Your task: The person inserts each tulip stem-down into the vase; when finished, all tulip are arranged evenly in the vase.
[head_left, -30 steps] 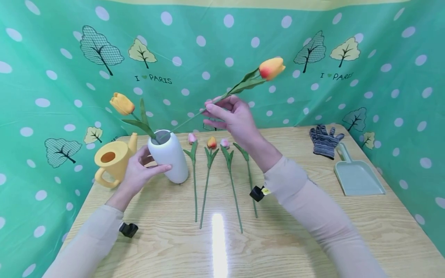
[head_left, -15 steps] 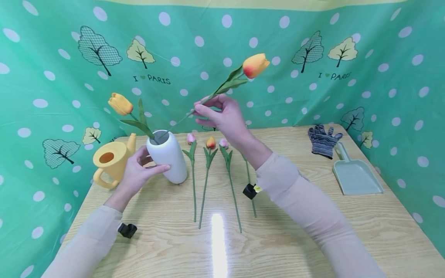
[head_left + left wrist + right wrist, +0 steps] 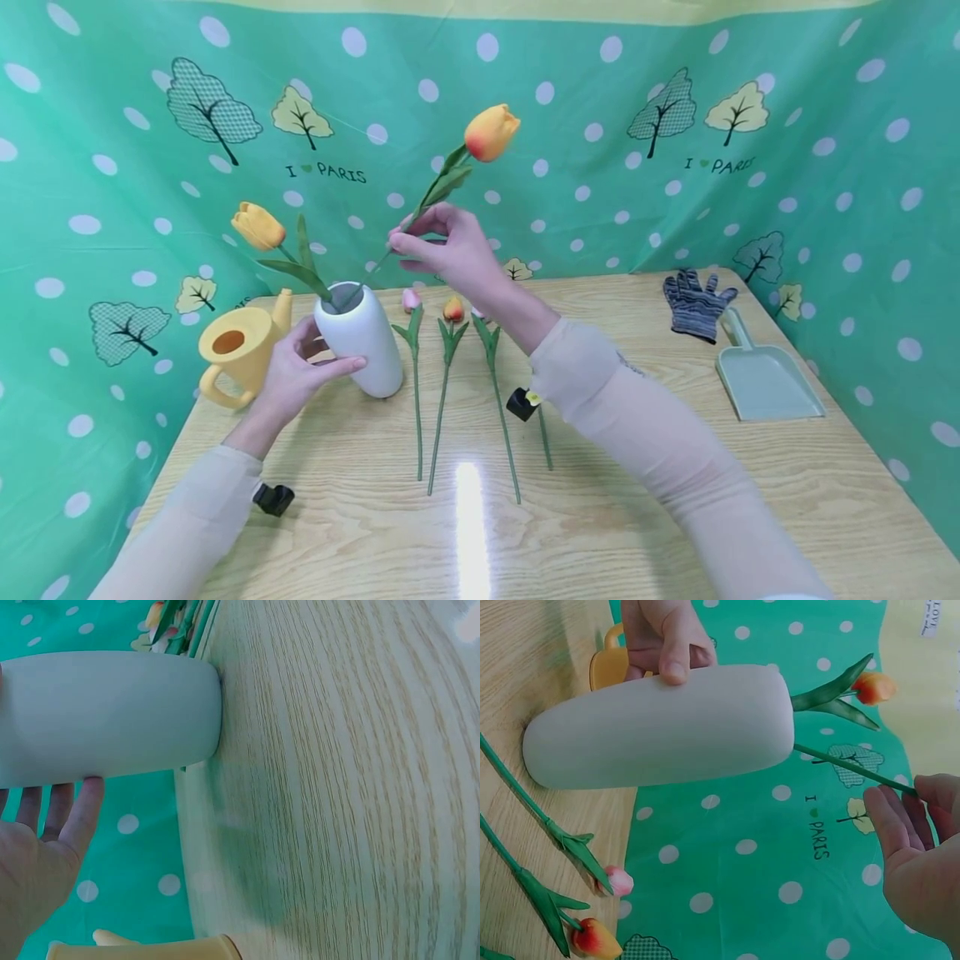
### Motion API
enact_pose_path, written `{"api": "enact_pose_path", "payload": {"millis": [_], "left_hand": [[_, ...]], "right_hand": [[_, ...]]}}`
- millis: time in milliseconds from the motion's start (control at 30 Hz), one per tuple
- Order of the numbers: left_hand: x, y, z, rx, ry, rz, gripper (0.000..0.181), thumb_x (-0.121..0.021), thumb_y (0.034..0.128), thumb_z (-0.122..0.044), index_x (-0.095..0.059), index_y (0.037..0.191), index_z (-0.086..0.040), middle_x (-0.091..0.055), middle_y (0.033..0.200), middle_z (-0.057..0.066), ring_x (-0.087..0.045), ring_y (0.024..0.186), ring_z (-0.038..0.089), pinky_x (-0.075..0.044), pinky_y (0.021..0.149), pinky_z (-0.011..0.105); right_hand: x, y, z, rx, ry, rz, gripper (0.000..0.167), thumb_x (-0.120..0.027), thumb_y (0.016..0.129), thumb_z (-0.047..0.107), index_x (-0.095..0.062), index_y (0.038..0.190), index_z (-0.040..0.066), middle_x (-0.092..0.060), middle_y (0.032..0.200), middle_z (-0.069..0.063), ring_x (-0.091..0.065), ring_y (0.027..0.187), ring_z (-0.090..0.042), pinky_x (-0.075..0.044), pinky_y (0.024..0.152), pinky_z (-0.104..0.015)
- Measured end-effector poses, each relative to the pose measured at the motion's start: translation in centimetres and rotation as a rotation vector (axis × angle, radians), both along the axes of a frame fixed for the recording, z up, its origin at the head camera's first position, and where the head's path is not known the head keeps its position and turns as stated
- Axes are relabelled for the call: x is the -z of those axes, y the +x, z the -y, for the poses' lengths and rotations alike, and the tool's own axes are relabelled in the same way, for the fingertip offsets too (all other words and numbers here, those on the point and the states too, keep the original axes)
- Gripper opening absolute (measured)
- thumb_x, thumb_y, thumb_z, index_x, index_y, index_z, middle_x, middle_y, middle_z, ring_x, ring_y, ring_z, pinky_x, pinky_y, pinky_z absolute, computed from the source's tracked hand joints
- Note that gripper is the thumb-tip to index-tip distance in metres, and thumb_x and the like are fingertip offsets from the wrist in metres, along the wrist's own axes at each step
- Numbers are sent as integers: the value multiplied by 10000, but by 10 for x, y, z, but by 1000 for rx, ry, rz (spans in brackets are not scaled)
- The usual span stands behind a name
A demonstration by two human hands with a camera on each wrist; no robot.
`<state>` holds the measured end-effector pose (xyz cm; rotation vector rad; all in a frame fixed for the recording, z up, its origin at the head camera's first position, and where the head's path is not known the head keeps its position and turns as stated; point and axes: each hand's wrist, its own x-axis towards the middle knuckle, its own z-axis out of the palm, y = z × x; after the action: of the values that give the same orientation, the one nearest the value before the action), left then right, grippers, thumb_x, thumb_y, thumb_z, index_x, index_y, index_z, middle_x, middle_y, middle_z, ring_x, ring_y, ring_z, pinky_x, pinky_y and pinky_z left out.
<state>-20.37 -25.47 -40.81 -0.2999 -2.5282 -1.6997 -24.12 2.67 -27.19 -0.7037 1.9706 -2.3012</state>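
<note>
My left hand (image 3: pixel 300 371) holds the side of a white vase (image 3: pixel 367 350), thumb in front and fingers behind. The vase stands on the table, and a yellow tulip (image 3: pixel 258 226) leans left out of its mouth. Above and right of the vase, my right hand (image 3: pixel 446 242) pinches the stem of an orange-yellow tulip (image 3: pixel 492 133) between thumb and fingers. That tulip tilts to the upper right. In the right wrist view its stem (image 3: pixel 855 769) runs into the vase's mouth; the lower end is hidden inside.
Several tulips lie in a row right of the vase, among them a pink tulip (image 3: pixel 411 301) and a red-orange tulip (image 3: pixel 453 310). A yellow watering can (image 3: pixel 243 346) stands left of the vase. Far right are a grey glove (image 3: pixel 697 304) and a dustpan (image 3: pixel 768 379).
My right hand has moved left toward the vase with the orange-yellow tulip, which now stands more upright. The left hand and the vase have kept their place.
</note>
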Motion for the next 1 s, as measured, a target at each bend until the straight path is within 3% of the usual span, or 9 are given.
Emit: {"api": "enact_pose_path", "payload": {"millis": [400,633,900,1000], "left_hand": [[-3,2,0,0,13,6,747,-892,807,-204,-521,1454,-241,-602,1315,23,-606,1140,233,-563,827,253],[-3,1,0,1,8,-2,754,-888,809,-177,-514,1462,-230,-604,1327,17,-601,1145,229,-560,821,245],[-21,12,-11,20,11,-16,713,-865,831,-139,-518,1453,-139,-610,1335,53,-603,1140,185,-542,865,232],[-23,14,-12,24,16,-22,704,-861,834,-131,-521,1451,-134,-612,1332,54,-605,1132,172,-537,875,224]], "right_hand": [[3,-7,17,-45,69,19,181,-724,945,59,-601,1060,-10,-652,1025,-153,-686,988,-337,-601,835,-363],[5,-9,22,-73,128,20,217,-729,951,94,-597,1098,2,-654,1046,-143,-701,945,-268,-597,851,-371],[9,-7,31,-94,163,-14,235,-717,959,89,-644,1152,-20,-680,1076,-123,-697,971,-226,-590,845,-306],[10,-6,35,-96,140,-19,245,-708,966,91,-662,1179,-22,-695,1095,-110,-695,996,-247,-584,861,-297]]}}
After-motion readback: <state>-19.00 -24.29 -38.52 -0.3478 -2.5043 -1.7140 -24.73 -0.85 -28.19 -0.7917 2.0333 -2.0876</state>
